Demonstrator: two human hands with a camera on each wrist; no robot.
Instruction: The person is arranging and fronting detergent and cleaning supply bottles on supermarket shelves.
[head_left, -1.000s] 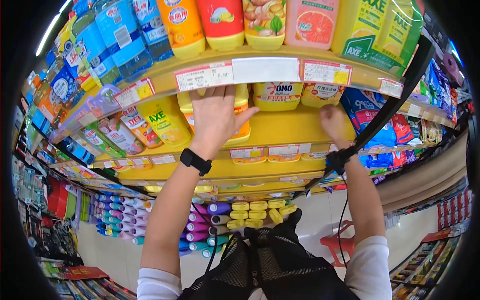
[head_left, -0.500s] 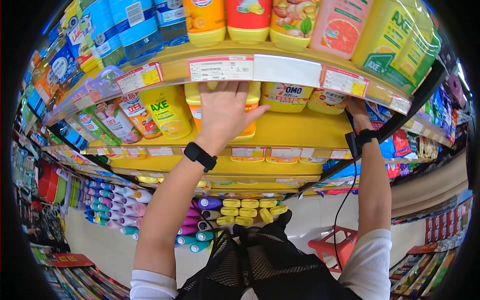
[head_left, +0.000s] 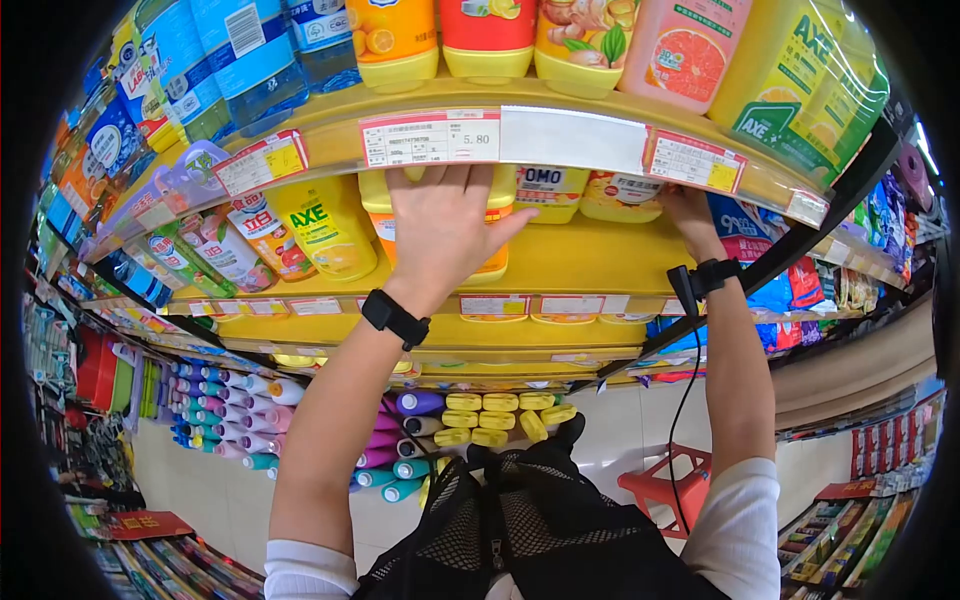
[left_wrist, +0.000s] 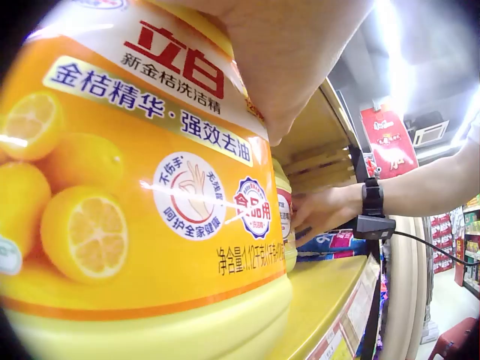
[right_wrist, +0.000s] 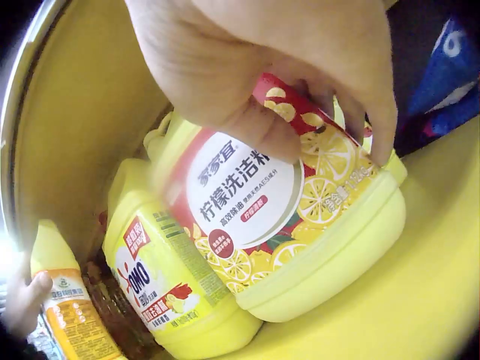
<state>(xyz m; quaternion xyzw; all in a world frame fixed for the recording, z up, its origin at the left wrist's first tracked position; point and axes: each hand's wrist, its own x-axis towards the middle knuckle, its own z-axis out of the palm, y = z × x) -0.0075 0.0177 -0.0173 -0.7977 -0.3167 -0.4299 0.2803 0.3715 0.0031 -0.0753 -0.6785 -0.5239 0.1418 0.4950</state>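
Note:
My left hand (head_left: 440, 225) lies with straight fingers against the front of a yellow-and-orange dish soap bottle (left_wrist: 135, 202) on the middle shelf, its thumb out to the side. The fingertips reach up under the shelf above. At the right end of that shelf, my right hand (head_left: 695, 220) holds a lemon dish soap bottle (right_wrist: 247, 202) by its side. In the right wrist view the thumb presses on its red and white label, while the other fingers reach round the far edge. A yellow OMO bottle (right_wrist: 172, 292) stands beside it, between the two held bottles.
The upper shelf edge (head_left: 575, 135) with price tags overhangs both hands. Left of my left hand stands a yellow AXE bottle (head_left: 330, 230). A dark shelf post (head_left: 815, 225) and blue bags (head_left: 745, 225) border the right side. On the floor is a red stool (head_left: 660, 485).
My right hand has moved from in front of the shelf, loosely curled, to the lemon bottle's right side and taken hold of it. My left hand has stayed on its bottle.

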